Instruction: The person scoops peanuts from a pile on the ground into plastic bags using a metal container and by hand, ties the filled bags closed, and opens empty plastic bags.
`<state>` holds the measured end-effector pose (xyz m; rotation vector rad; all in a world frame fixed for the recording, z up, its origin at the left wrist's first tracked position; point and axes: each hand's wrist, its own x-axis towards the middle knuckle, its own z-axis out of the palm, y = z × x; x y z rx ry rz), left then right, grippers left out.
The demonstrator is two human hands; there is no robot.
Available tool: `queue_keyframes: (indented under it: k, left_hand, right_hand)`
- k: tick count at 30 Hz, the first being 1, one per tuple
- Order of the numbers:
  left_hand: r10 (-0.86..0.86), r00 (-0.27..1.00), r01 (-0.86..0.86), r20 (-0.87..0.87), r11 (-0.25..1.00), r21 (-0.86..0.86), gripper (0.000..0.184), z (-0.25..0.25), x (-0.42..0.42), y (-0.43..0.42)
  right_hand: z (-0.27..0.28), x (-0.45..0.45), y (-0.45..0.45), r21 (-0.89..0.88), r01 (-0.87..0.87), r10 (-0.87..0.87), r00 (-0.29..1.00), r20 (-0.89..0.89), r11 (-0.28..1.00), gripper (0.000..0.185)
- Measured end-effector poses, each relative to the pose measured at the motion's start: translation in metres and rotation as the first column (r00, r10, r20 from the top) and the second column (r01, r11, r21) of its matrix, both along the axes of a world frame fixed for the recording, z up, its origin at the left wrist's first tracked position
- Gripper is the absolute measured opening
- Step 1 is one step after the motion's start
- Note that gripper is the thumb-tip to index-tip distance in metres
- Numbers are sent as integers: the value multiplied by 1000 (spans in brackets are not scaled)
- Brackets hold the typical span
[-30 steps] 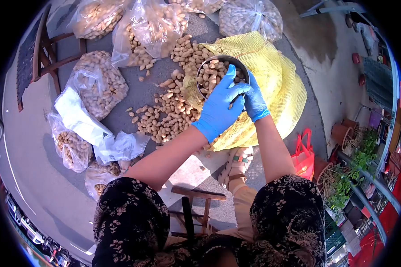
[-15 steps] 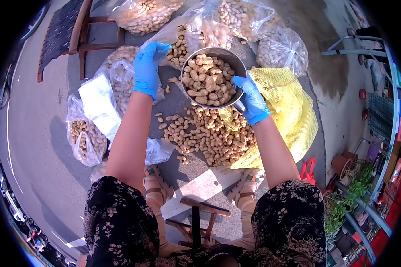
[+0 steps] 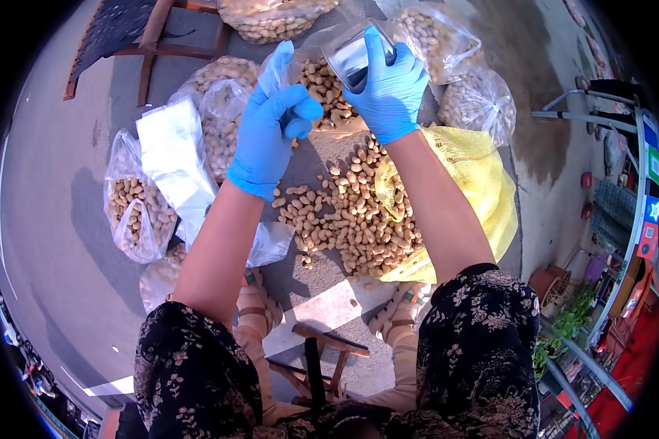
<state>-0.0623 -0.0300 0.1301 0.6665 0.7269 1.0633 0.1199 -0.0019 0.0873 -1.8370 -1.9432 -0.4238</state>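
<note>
My right hand (image 3: 394, 91), in a blue glove, grips a metal cup (image 3: 351, 53) that is tipped over, its opening turned away from view. Left of it my left hand (image 3: 271, 135), also gloved, is raised with its fingers curled round the edge of a clear plastic bag (image 3: 309, 50). Peanuts (image 3: 326, 86) show in this bag just below the cup. Nearer my feet a loose heap of peanuts (image 3: 362, 219) lies on the ground, partly against a yellow mesh sack (image 3: 483, 186).
Filled peanut bags (image 3: 479, 106) stand at the back right, and another bag (image 3: 135, 208) lies on the left beside white plastic bags (image 3: 172, 157). A wooden chair (image 3: 150, 44) is at the back left. A small wooden stool (image 3: 333, 340) stands between my feet.
The cup, upright and full of peanuts half a second ago, has moved up and tipped over the clear bag. My left hand has shifted right and down, closer to the cup.
</note>
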Motion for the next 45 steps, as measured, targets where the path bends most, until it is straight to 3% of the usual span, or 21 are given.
queue_keyframes:
  k: [1, 4, 5, 8, 10, 11, 13, 16, 18, 23, 26, 28, 29, 30, 32, 35, 38, 39, 42, 43, 45]
  left_hand:
    - [5, 1000, -5, 6, 1000, -9, 61, 0, -1, -1]
    - [16, 999, -16, 39, 1000, -10, 61, -2, 0, 0]
    - [15, 998, -14, 60, 1000, -2, 60, -8, 0, 1]
    - [17, 995, -17, 97, 1000, -8, 59, -14, 3, 1]
    - [40, 996, -39, 84, 999, -7, 58, -14, 1, 3]
    - [48, 997, -48, 66, 999, -4, 57, -14, 1, 5]
    - [58, 997, -59, 43, 998, 16, 58, -16, 2, 6]
    - [50, 998, -52, 37, 997, 55, 59, -24, -1, 10]
    - [14, 999, -15, 29, 999, 50, 59, -32, -5, 10]
    - [-125, 845, 139, -520, 990, -11, 61, -51, -13, -25]
    - [-46, 631, 134, -775, 990, 51, 68, -108, -38, -64]
    - [-95, 262, 451, -960, 892, 35, 83, -125, -46, -100]
    - [-71, 61, 586, -996, 810, -22, 91, -127, -50, -117]
    - [-99, -109, 657, -989, 740, -146, 98, -122, -46, -132]
    - [-96, -432, 712, -897, 573, -405, 114, -112, -30, -160]
    - [-98, -576, 620, -812, 594, -512, 130, -148, -33, -195]
    - [-103, -654, 566, -749, 590, -575, 131, -161, -21, -204]
    - [-32, -614, 620, -789, 599, -507, 132, -171, -22, -211]
    - [-168, -517, 574, -839, 660, -485, 131, -175, 7, -226]
    - [13, -574, 569, -819, 726, -387, 128, -226, 9, -248]
    - [-101, -479, 534, -872, 755, -381, 126, -197, 37, -243]
  right_hand:
    - [0, 0, -5, 34, -77, 75, 996, 55, 997, 85]
    - [10, 18, -3, 57, 166, -164, 986, -28, 985, 85]
    - [7, 25, -1, 70, 144, -143, 990, -18, 987, 94]
    - [17, 36, -12, 46, 54, -46, 988, -148, 997, 86]
    - [24, 56, -20, 167, 147, -97, 956, -275, 975, 91]
    - [15, 77, -24, 124, 191, -93, 829, -551, 974, 87]
    - [18, 110, -49, -109, 202, -183, 393, -901, 973, 73]
    - [4, 164, -108, -447, 13, -432, -228, -873, 895, 54]
    - [-15, 190, -151, -517, -50, -511, -255, -821, 855, 52]
    - [-36, 214, -228, -679, 105, -674, 301, -675, 727, 58]
    - [-39, 202, -236, -572, -10, -514, 429, -743, 820, 60]
    - [-26, 181, -231, -610, -50, -485, 558, -674, 791, 65]
    - [-23, 169, -229, -535, -75, -347, 685, -641, 842, 67]
    - [-20, 156, -229, -459, -112, -202, 789, -580, 881, 69]
    - [-1, 129, -223, -500, -143, -122, 880, -459, 854, 72]
    - [11, 111, -225, -525, -23, -112, 968, -224, 851, 77]
    - [16, 120, -236, -602, 152, -174, 984, 21, 784, 83]
    - [18, 125, -239, -627, 212, -199, 976, 92, 750, 85]
    - [-14, 137, -256, -633, 355, -340, 928, 151, 688, 88]
    - [-21, 140, -258, -610, 358, -369, 922, 115, 707, 90]
    - [-17, 132, -252, -644, 382, -383, 912, 147, 663, 91]
